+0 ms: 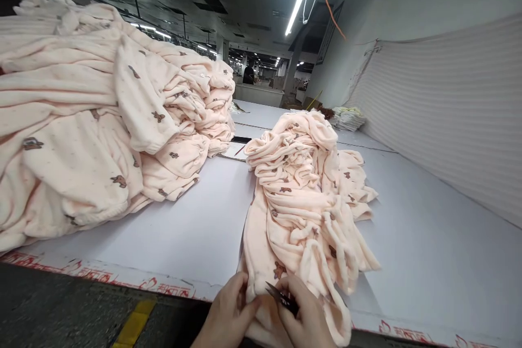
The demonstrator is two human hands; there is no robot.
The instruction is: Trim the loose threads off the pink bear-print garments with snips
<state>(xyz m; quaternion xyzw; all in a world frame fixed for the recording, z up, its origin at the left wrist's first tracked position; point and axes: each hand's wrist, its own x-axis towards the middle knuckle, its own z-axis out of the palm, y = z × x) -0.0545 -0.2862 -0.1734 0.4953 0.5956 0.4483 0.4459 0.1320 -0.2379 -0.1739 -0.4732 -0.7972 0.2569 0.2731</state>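
A heap of pale pink fleece garments [293, 196] with small brown bear prints lies at the table's front edge. My left hand [230, 310] pinches the near end of one pink garment between thumb and fingers. In my right hand [304, 312] is a pair of dark thread snips [281, 299], with the pointed blades aimed left toward my left hand. The snips' tips are just above the cloth, close to the pinched edge. My right fingers partly cover the snips' handle.
A large pile of similar pink garments [81, 119] stands on the left of the white-covered table [183, 234]. Behind the nearer heap are a dark flat object [242, 140] and folded pale cloth [346, 118]. A striped sheet [448, 103] hangs along the right wall. A person [248, 73] is far back.
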